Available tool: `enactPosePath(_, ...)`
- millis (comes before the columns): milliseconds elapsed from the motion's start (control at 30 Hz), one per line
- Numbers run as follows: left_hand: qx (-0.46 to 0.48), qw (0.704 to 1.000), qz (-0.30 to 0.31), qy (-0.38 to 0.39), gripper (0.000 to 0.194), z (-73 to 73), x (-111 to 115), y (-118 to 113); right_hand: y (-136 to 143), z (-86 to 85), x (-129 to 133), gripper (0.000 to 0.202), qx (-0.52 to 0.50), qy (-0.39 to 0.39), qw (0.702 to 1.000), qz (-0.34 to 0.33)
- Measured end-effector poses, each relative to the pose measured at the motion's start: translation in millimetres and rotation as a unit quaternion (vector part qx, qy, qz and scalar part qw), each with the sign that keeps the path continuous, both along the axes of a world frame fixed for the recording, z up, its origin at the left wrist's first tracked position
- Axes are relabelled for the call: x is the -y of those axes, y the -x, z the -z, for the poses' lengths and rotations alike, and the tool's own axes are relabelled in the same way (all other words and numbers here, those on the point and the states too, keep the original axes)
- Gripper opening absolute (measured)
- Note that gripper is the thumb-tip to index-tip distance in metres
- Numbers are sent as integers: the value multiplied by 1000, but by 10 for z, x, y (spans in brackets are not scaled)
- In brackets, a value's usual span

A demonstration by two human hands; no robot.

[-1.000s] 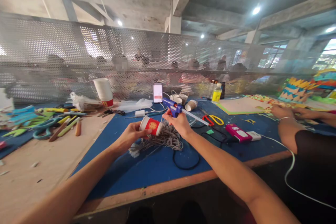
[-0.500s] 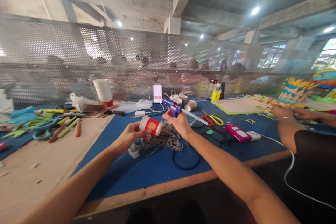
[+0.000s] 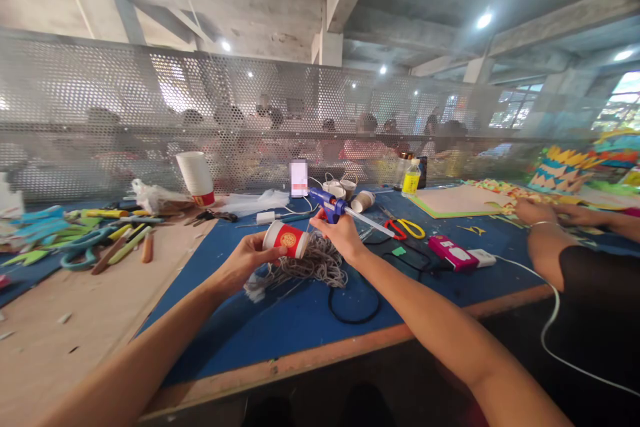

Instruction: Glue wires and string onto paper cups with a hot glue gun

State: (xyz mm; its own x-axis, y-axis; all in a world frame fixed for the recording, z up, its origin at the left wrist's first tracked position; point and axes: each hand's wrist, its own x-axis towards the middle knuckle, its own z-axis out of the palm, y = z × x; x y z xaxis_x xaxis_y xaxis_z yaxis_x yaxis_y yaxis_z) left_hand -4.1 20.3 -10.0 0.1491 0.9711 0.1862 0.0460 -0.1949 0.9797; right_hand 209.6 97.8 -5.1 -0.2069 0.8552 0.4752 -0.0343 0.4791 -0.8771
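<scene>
My left hand (image 3: 250, 257) is closed round a red and white paper cup (image 3: 291, 240), which lies tilted on its side in my grip above the table. In my right hand (image 3: 343, 233) is a blue hot glue gun (image 3: 326, 201), with a pale glue stick (image 3: 371, 222) sticking out of its back end. My fingers wrap its handle, and its nozzle points up and away to the left, apart from the cup. Beneath both hands lies a loose heap of grey cord (image 3: 323, 263).
Scissors with red and yellow handles (image 3: 413, 228) and a magenta box (image 3: 453, 253) lie to the right. A stack of paper cups (image 3: 194, 177) stands back left, near teal scissors (image 3: 85, 250). A phone (image 3: 299, 179) stands behind. Another person's hand (image 3: 537, 213) works at far right.
Hardly anything differs; the view has shifted very slightly. Both hands keep their hold on the paper cup and the hot glue gun.
</scene>
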Motion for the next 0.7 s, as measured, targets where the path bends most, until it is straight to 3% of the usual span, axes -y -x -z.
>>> enactPosePath(700,16,1000,-2,-2,27,-15,18,7,1,-21,21,21,13,7,1000,5)
